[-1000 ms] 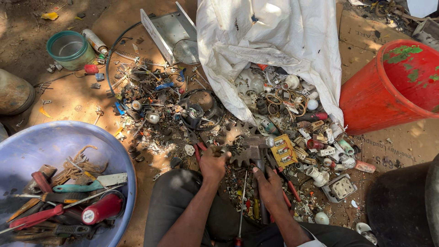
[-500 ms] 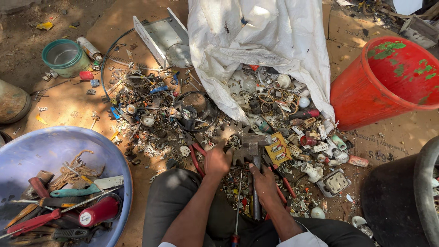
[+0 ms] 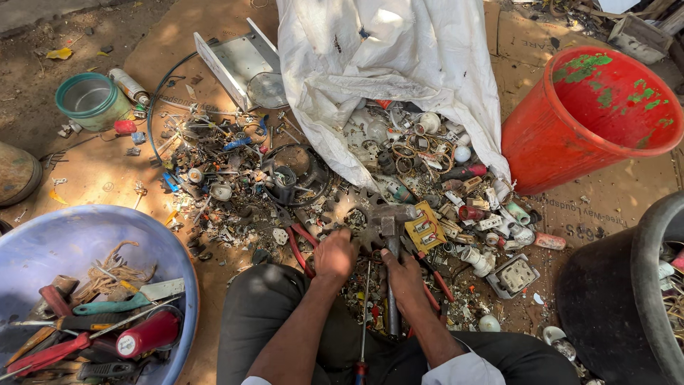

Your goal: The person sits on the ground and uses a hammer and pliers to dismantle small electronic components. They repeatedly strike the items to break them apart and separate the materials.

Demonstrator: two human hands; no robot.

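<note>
My right hand (image 3: 404,276) is closed around the metal handle of a hammer (image 3: 390,222), whose head rests on a rusty toothed gear (image 3: 354,204) in the scrap pile. Just left of it, my left hand (image 3: 335,254) is curled on the near edge of that gear, beside red-handled pliers (image 3: 298,246). A screwdriver (image 3: 364,314) lies between my forearms. Small electrical parts, rings and sockets spill around the gear from the mouth of a white sack (image 3: 385,71).
A red bucket (image 3: 563,135) stands at the right and a black tub (image 3: 620,299) at the lower right. A blue basin (image 3: 64,235) with screwdrivers and tools sits at the lower left. A green tin (image 3: 92,103) and a metal tray (image 3: 231,60) lie behind the pile.
Both hands stay on the same spot in the pile. The hammer head has shifted slightly over the gear, and the view has drifted a little.
</note>
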